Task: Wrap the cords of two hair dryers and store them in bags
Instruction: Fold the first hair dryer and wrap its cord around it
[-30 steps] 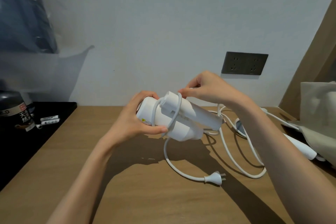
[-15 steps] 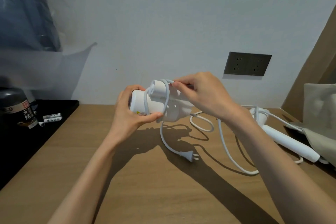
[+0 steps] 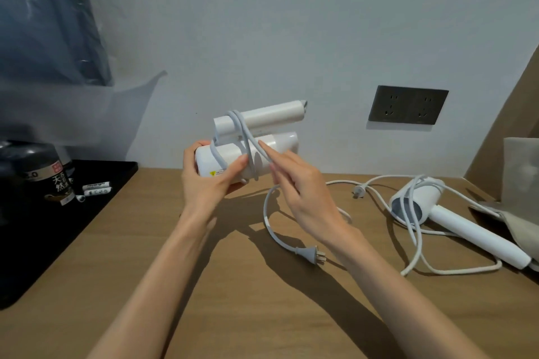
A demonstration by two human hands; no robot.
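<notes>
my left hand (image 3: 204, 181) grips the folded hair dryer (image 3: 262, 151) by its barrel, held up above the table (image 3: 233, 300) close to the wall. my right hand (image 3: 303, 183) pinches its cord (image 3: 267, 213), which loops round barrel and handle; the plug (image 3: 310, 252) lies on the wood below. the second hair dryer (image 3: 455, 227) lies at the right, its cord loose, just beside the beige bag (image 3: 522, 172).

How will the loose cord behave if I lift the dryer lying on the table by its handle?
Probably floppy: the cord lies in slack loops over and around the dryer, so it would likely trail and drag its plug. The dryer looks like rigid, smooth plastic, perhaps slippery; its round head might roll on the table.
</notes>
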